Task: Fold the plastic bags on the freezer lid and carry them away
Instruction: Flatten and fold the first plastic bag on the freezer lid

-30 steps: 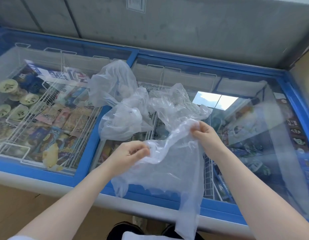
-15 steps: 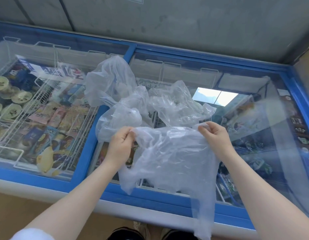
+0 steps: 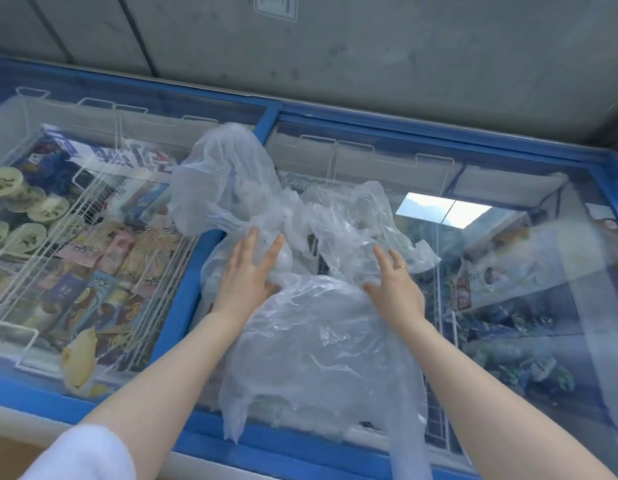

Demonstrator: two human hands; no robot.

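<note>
1. The left hand [image 3: 247, 271] lies palm down with its fingers straight and spread, pressing on the far left edge of a clear plastic bag [image 3: 321, 348]; nothing is gripped.
2. The right hand [image 3: 395, 284] does the same at the bag's far right edge, fingers straight and slightly fanned, flat on the film, with a thin ring [image 3: 401, 267] on one finger.
3. Between and below the two hands, that bag is spread over the glass freezer lid [image 3: 508, 271], wrinkled but mostly flat, and its near end hangs over the blue front frame [image 3: 286, 452] towards the person.
4. Just beyond the fingertips sits a heap of crumpled bags [image 3: 300, 216], loose and puffed up, touching the spread bag's far edge; one of them [image 3: 224, 178] stands up tallest at the left, over the blue bar [image 3: 186, 299] that divides the two glass panes.
5. Under the left pane, white wire baskets [image 3: 99, 258] hold wrapped ice creams [image 3: 103, 251] and, further left, round tubs [image 3: 27, 237].
6. Under the right pane more packets show dimly, and a bright window reflection [image 3: 442, 211] lies on the glass.
7. A grey wall [image 3: 369, 46] rises behind the freezer, and a white sleeve [image 3: 86, 455] shows on the left arm at the bottom edge.
</note>
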